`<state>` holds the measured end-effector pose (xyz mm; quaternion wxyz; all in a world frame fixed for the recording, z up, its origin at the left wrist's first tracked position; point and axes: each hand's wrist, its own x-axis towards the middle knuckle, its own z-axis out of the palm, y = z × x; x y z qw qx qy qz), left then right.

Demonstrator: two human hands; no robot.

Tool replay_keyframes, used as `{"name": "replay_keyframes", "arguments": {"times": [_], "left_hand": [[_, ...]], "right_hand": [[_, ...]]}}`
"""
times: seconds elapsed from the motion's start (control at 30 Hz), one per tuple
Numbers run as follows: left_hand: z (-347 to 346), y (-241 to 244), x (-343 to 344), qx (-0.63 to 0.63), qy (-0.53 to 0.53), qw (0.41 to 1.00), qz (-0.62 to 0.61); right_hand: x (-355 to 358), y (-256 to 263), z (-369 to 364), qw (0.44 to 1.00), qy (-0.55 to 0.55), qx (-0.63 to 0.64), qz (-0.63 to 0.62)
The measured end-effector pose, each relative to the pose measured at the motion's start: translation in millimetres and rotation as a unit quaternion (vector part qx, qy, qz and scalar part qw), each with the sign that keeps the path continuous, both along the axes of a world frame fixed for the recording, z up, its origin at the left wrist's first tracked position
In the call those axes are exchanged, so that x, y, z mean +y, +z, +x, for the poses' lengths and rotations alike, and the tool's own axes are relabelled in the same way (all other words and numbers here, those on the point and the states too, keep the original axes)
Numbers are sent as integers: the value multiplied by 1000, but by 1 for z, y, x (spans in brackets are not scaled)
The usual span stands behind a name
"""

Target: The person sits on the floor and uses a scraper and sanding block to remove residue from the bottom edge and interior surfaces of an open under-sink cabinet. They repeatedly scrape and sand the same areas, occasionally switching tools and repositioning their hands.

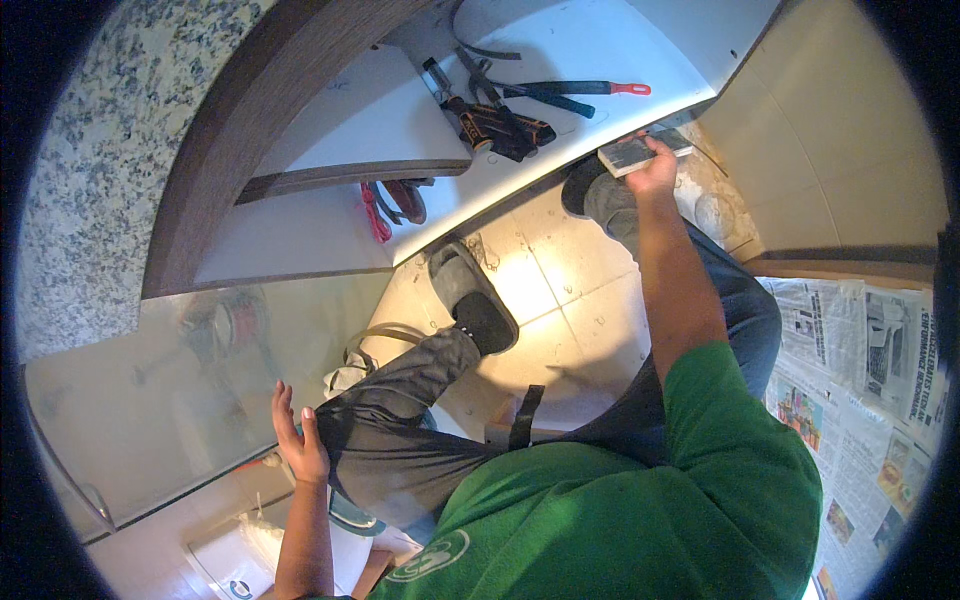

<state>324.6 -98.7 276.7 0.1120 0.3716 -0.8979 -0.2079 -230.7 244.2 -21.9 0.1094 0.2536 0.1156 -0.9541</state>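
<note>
My right hand grips a flat rectangular slab with a dark top and pale edge, close to the front edge of the white cabinet shelf. My left hand is raised beside my left knee, fingers spread, holding nothing. On the shelf lie black-and-orange hand tools, a dark tool with a red-tipped handle, a dark green handle and a curved dark strip. A pink cord bundle rests beyond the divider, beside a dark red object.
A granite countertop overhangs at upper left, above a frosted cabinet door. The tiled floor is brightly lit between my feet. Newspaper sheets cover the right side. A tan wall borders the shelf.
</note>
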Motion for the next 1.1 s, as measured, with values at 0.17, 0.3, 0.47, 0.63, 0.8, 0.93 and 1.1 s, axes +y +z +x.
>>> {"name": "replay_keyframes", "arguments": {"times": [0.17,0.3,0.47,0.63,0.8,0.93,1.1], "left_hand": [[-3,2,0,-13,-8,1000,-11],[0,0,-2,-19,-11,1000,-13],[-3,1,1,-17,-7,1000,-18],[0,-3,-4,-11,-24,999,-27],[3,-4,-1,0,-15,1000,-15],[0,-2,1,1,-2,1000,-8],[5,-6,-6,0,-24,999,-22]], "right_hand": [[29,-12,-33,998,-41,37,14],[44,-17,-42,998,-25,55,23],[34,-2,-34,999,-39,16,26],[30,-18,-25,997,52,46,27],[19,-15,-18,995,93,0,17],[14,-4,-14,996,56,-29,67],[11,-21,-22,990,49,8,135]]}}
